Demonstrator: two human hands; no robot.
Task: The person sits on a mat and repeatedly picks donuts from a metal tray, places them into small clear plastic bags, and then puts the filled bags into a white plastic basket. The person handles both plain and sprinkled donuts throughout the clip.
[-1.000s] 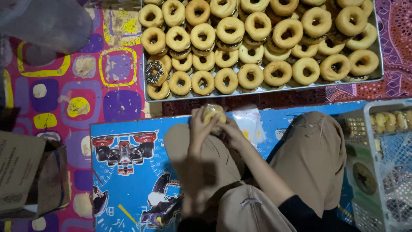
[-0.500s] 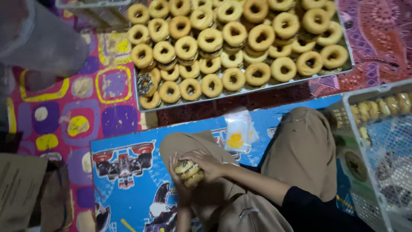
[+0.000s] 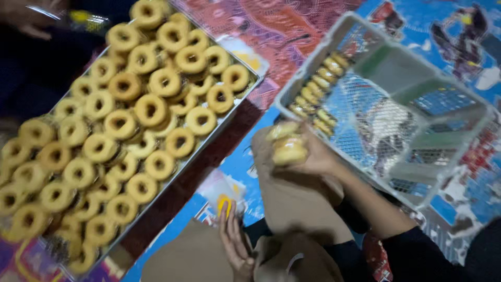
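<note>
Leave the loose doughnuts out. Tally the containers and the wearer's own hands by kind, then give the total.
Silver metal tray heaped with ring doughnuts: 1
White plastic mesh basket: 1
Wearer's hands: 2, the left hand by a yellow-printed clear bag and the right hand gripping a pale stack of doughnuts
Total: 4

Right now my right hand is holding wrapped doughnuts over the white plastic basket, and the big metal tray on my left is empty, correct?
Not quite. The head view shows the metal tray crowded with ring doughnuts, not empty. The rest holds: the right hand holds wrapped doughnuts at the white basket.
</note>
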